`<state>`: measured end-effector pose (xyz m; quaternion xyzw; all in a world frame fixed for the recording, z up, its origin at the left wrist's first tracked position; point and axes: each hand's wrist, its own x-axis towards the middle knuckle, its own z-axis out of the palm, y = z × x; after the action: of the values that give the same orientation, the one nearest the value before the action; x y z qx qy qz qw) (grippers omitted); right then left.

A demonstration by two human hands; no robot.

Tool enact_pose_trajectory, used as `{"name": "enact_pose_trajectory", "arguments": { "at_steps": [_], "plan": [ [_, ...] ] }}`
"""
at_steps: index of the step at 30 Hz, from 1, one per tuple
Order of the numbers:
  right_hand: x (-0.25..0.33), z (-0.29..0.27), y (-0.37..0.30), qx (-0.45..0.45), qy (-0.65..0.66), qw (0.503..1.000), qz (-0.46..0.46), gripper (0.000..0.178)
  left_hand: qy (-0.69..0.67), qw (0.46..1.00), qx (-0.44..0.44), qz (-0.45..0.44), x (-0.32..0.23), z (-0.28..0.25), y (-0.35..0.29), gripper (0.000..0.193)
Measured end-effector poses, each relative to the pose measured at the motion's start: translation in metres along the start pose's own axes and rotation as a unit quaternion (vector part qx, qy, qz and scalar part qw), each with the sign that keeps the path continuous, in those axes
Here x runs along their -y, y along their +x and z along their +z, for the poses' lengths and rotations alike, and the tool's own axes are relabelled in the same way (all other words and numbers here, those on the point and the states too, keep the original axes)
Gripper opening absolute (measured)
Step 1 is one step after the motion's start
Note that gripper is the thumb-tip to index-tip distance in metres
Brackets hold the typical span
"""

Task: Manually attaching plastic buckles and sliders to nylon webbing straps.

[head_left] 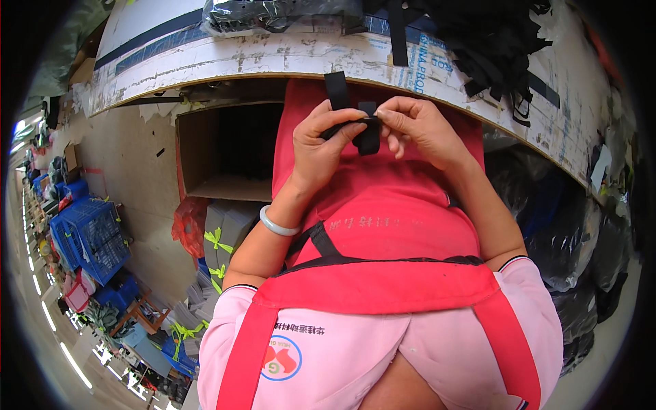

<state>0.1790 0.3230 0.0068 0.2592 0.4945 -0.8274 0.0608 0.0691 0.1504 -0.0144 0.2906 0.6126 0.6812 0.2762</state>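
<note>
A black webbing strap (369,141) hangs in a loop between my two hands, over the red apron (383,195). My left hand (320,140) is closed on the strap, thumb and index finger pinching it, and a free end sticks up past the knuckles. With thumb and index finger together, my right hand (418,128) pinches the strap's edge where a small dark piece, perhaps a buckle, sits; its other fingers curl loosely below. Fine detail at the pinch is hidden by the fingertips.
A worn white-covered table (273,58) spans the far side, bearing a pile of black straps (492,41) and a clear plastic bag (273,15). Under it stands an open cardboard box (229,154). Blue crates (92,236) are at left, black plastic bags (564,232) at right.
</note>
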Motion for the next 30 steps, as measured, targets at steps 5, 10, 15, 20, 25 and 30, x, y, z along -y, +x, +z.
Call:
{"name": "enact_pose_trajectory", "arguments": {
  "at_steps": [5, 10, 15, 20, 25, 30],
  "plan": [
    [0.0, -0.009, 0.002, 0.074, -0.071, 0.993, 0.056, 0.022, 0.055, 0.998, 0.022, 0.025, 0.003, -0.002, -0.005, 0.019],
    [-0.001, -0.001, 0.004, -0.01, -0.138, 0.989, -0.059, 0.021, 0.071, 0.997, 0.01, 0.034, -0.007, 0.002, -0.004, 0.019],
    [-0.003, 0.003, 0.004, -0.028, -0.124, 0.99, -0.068, 0.019, 0.055, 0.997, 0.03, 0.043, -0.005, 0.001, -0.007, 0.018],
    [-0.007, 0.004, 0.002, -0.028, -0.11, 0.992, -0.054, 0.019, 0.038, 0.998, 0.044, 0.031, -0.009, 0.001, -0.009, 0.017],
    [-0.007, 0.006, 0.0, -0.001, -0.056, 0.998, -0.037, 0.016, 0.057, 0.997, 0.05, 0.033, -0.01, 0.0, -0.012, 0.017],
    [-0.007, -0.004, 0.008, -0.061, -0.059, 0.993, -0.086, 0.017, 0.044, 0.998, 0.037, 0.017, -0.008, 0.004, -0.02, 0.014]
  ]
}}
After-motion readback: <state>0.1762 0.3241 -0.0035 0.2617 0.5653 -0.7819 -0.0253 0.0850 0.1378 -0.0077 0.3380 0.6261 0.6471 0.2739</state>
